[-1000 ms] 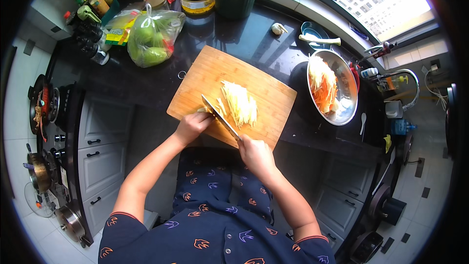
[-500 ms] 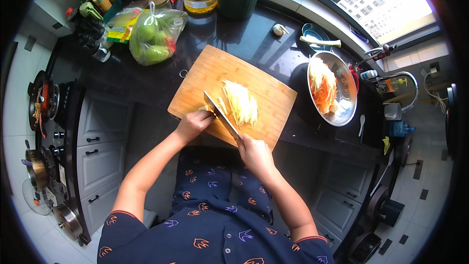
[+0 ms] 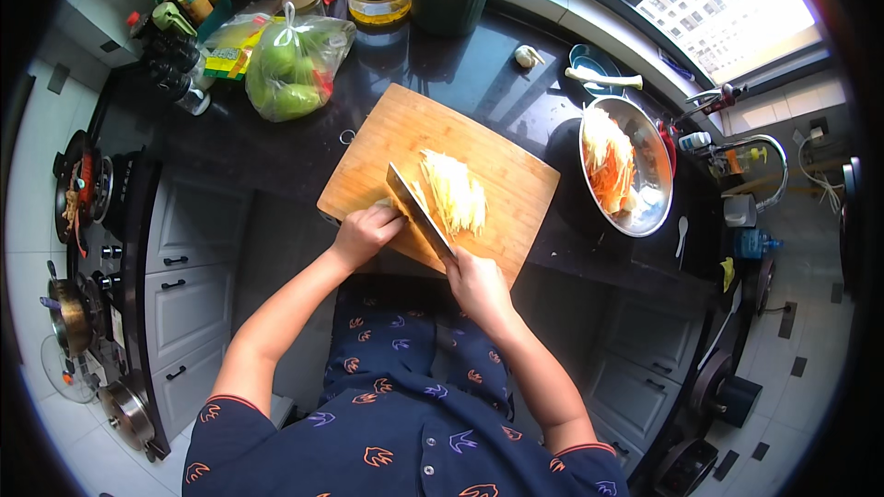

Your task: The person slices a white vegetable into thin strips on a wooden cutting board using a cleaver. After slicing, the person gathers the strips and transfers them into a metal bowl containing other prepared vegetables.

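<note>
My right hand [image 3: 479, 287] is closed round the handle of a kitchen knife [image 3: 420, 212], its broad blade slanting up and left over a wooden cutting board [image 3: 394, 118]. Close to the blade's left side, my left hand [image 3: 366, 234] has its fingers curled on the board, pressing down a pale vegetable piece [image 3: 387, 205] that they mostly cover. Right of the blade lies a heap of pale yellow vegetable shreds [image 3: 453, 195]. A few shreds lie against the blade. The exact vegetable is hard to tell.
At the right, a steel bowl [image 3: 656, 179] holds white and orange shreds. Beyond the board are a garlic bulb [image 3: 528, 56], a glass dish with a white-handled peeler-like tool [image 3: 603, 79], and a bag of green vegetables [image 3: 293, 83]. A white spoon [image 3: 681, 236] lies by the bowl.
The knife blade has shifted slightly right and shows more of its flat side. Both hands stay in nearly the same places.
</note>
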Motion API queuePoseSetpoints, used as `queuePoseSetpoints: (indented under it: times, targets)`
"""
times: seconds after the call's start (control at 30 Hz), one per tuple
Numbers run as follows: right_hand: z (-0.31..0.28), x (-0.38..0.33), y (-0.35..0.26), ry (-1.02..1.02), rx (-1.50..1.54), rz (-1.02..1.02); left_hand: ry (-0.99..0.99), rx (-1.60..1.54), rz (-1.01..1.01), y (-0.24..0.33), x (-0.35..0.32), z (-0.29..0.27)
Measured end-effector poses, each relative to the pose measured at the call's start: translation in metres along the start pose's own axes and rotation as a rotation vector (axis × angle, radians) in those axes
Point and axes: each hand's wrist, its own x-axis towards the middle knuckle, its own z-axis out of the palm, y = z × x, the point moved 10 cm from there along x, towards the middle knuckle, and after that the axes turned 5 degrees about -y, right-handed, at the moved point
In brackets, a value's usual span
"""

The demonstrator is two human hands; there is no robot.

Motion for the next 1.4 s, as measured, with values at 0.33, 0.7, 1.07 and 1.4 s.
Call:
queuePoseSetpoints:
  times: [0.33,0.7,1.07,1.4]
  targets:
    - [0.008,-0.004,0.000,-0.044,-0.076,0.022,0.036,0.010,-0.012,-0.001,0.000,-0.002]
    - [0.002,-0.005,0.004,0.021,0.052,0.016,0.004,-0.068,0.033,-0.007,0.000,-0.003]
    - [0.010,-0.002,0.000,0.006,-0.007,0.000,0.028,-0.039,0.042,-0.007,0.005,-0.005]
    - [0.001,-0.010,0.001,-0.038,0.013,0.017,0.055,-0.050,0.017,-0.007,-0.001,-0.005]
